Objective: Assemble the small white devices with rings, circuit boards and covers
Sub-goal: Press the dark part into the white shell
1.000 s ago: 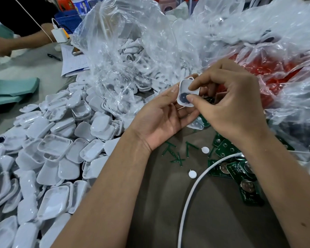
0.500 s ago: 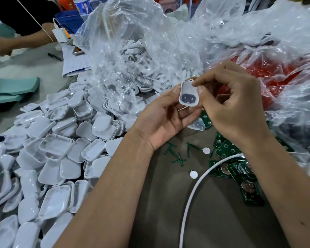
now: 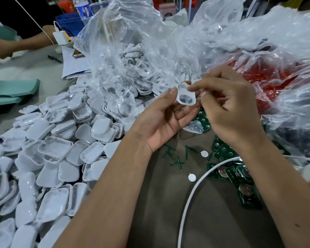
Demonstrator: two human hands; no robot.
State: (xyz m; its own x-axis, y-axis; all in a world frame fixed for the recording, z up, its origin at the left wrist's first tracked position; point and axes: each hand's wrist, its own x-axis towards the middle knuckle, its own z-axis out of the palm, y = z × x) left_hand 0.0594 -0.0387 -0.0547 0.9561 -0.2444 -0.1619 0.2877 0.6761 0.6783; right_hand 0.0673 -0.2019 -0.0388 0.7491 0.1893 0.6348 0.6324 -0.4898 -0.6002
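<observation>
A small white device shell (image 3: pixel 185 96) with a dark round part inside is held up above the table, between both hands. My left hand (image 3: pixel 161 120) pinches its left edge with thumb and fingers, palm up. My right hand (image 3: pixel 231 106) grips its upper right side with the forefinger on its top and the thumb at its right. Green circuit boards (image 3: pixel 240 174) with coin cells lie on the table under my right wrist. A big heap of white covers (image 3: pixel 57 149) lies at the left.
Clear plastic bags (image 3: pixel 132 56) of white parts stand behind the hands, and a bag with red parts (image 3: pixel 263 76) is at the right. A white cable (image 3: pixel 195 190) curves over the brown table. Small white discs (image 3: pixel 191 177) and green board scraps (image 3: pixel 175 158) lie nearby. Another person's arm (image 3: pixel 16 44) is far left.
The shell has been tilted so its open inside faces me more. My right thumb has slid from the shell's front to its right side, and the forefinger now sits on top.
</observation>
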